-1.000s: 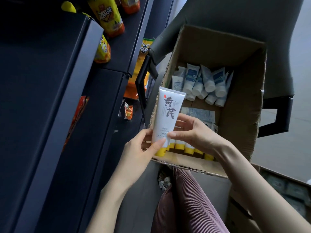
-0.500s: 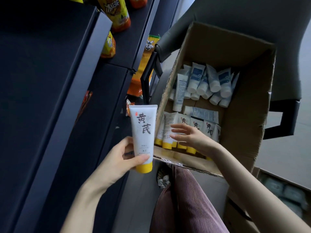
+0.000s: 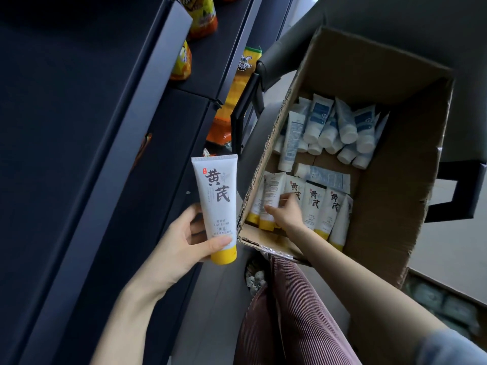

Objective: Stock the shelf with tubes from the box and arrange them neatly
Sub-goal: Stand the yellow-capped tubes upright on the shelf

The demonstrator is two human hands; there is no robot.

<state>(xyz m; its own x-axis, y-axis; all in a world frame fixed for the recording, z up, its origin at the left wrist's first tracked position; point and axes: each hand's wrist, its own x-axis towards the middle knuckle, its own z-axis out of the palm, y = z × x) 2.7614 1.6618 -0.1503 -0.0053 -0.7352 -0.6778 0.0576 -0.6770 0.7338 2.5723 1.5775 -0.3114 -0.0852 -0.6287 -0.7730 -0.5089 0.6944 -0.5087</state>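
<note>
Early going, we judged. Our left hand (image 3: 181, 246) gripped one yellow-capped tube (image 3: 216, 204) upright, left of the box (image 3: 382, 206), not yet on the dark shelf (image 3: 158, 201). Our right hand (image 3: 284, 214) touched another tube (image 3: 271, 196) in the near row; whether it pinched we could not tell. Blue-labelled tubes (image 3: 329, 127) lay untouched at the far end.

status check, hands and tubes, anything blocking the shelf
Left hand holds white yellow-capped tube upright beside brown cardboard box. Right hand inside box on row of matching tubes, grip unclear. No obstruction seen toward dark shelf.
</note>
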